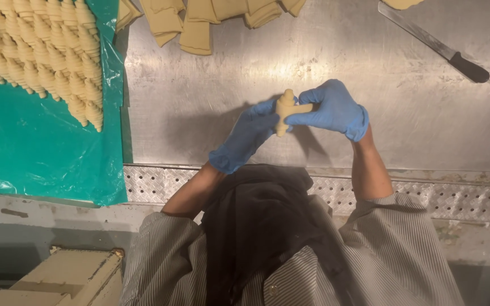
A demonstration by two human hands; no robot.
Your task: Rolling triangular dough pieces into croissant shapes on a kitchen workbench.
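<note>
Right at the centre of the frame, both gloved hands are closed on a rolled piece of dough (284, 111), held up just above the steel table (404, 113). The right hand (333, 109) pinches its one end between fingertips and thumb; the left hand (245, 136) cups it from the other side, fingers curled around the middle. It looks soft and light, easily squashed (raw pastry, by the pale colour), so a gentle hold at the thick middle seems safest. Farther out, cut dough triangles (199, 22) lie at the top edge, a knife (435, 42) in the upper right, and rows of shaped rolls (41, 51) on green plastic sheet (35, 147) at upper left.
</note>
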